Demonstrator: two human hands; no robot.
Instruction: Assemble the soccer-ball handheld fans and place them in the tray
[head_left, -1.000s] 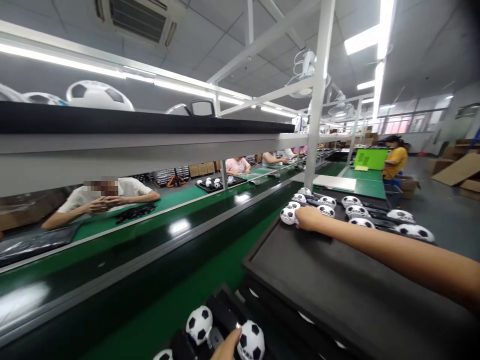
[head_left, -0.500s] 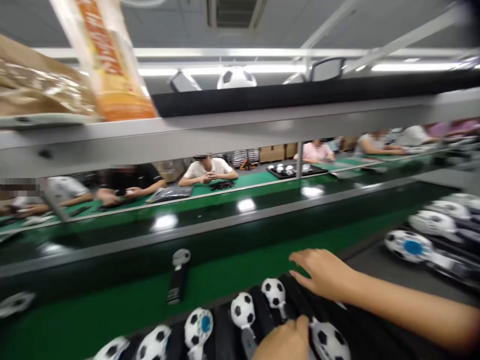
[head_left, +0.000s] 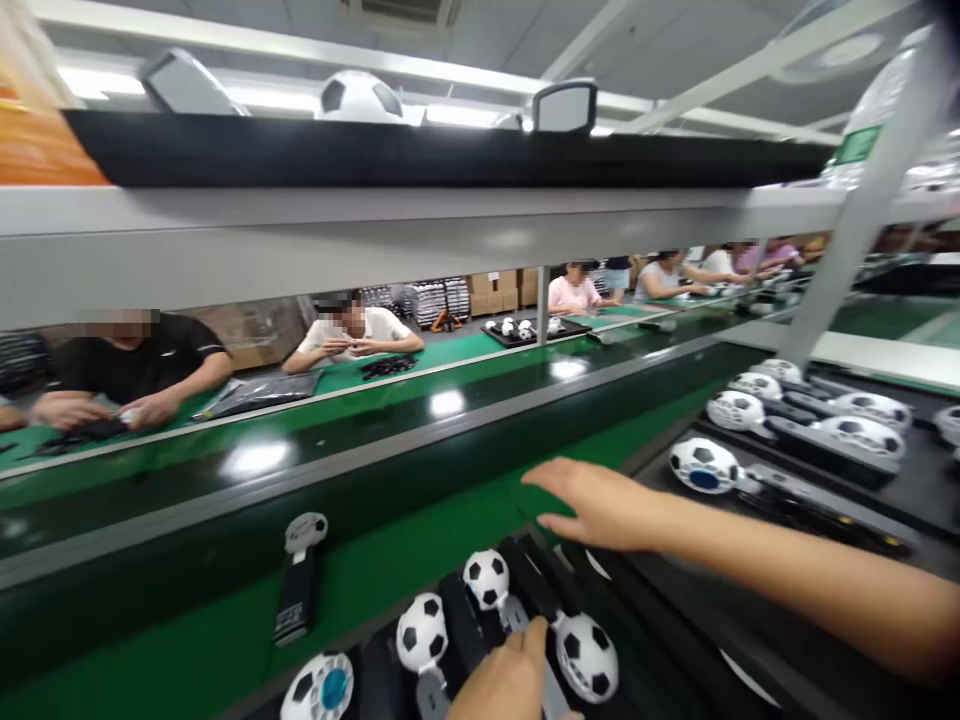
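Handheld fans with white-and-black football heads lie in rows in a black tray [head_left: 247, 706] at the bottom of the head view. My left hand [head_left: 501, 676] is over the grey handle of one football fan [head_left: 486, 578], its fingers curled around it; part of the grip is hidden. Just right of this hand is another football fan [head_left: 587, 657], head toward me. My right hand [head_left: 592, 503] reaches in from the right with fingers stretched and thumb apart, above the tray's far right corner, holding nothing. A fan with a blue disc [head_left: 319, 688] lies further left.
One fan [head_left: 298, 580] lies on the green belt [head_left: 187, 640] beyond the tray. A second tray [head_left: 919, 490] with several fans stands on the right. Overhead runs a grey shelf beam [head_left: 375, 235]. Co-workers [head_left: 356, 335] sit across the line.
My view has swung to the right, so the belt, trays and co-workers appear further left. My left hand stays on the fan handle; my right hand stays outstretched.
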